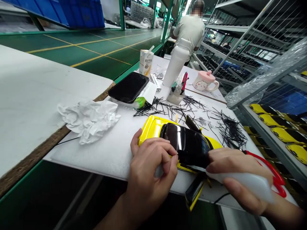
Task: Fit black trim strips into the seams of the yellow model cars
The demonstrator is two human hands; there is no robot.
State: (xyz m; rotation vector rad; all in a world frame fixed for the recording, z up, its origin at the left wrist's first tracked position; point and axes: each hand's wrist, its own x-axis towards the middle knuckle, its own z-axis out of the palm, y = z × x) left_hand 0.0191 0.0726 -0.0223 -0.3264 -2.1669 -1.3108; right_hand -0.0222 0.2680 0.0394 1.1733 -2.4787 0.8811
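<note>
A yellow model car (153, 124) with a black roof lies on the white foam-like sheet, both its doors swung out. The near open door (194, 191) sticks out past the sheet's front edge. My left hand (153, 166) rests against the car's left end, thumb and forefinger pinched together beside the side window; whatever is between the tips is too small to tell. In my right hand (240, 179) is a whitish translucent plastic tool (251, 185), its narrow end pointing at the near side of the car. The fingers hide part of it.
Black thin strips (231, 129) lie scattered behind the car. Red-handled scissors (266, 163) sit under my right wrist. Around are crumpled paper (92, 119), a phone (129, 87), a white bottle (176, 64), a pen holder (176, 94) and a pink-lidded mug (205, 81). A rack (271, 140) holds yellow cars.
</note>
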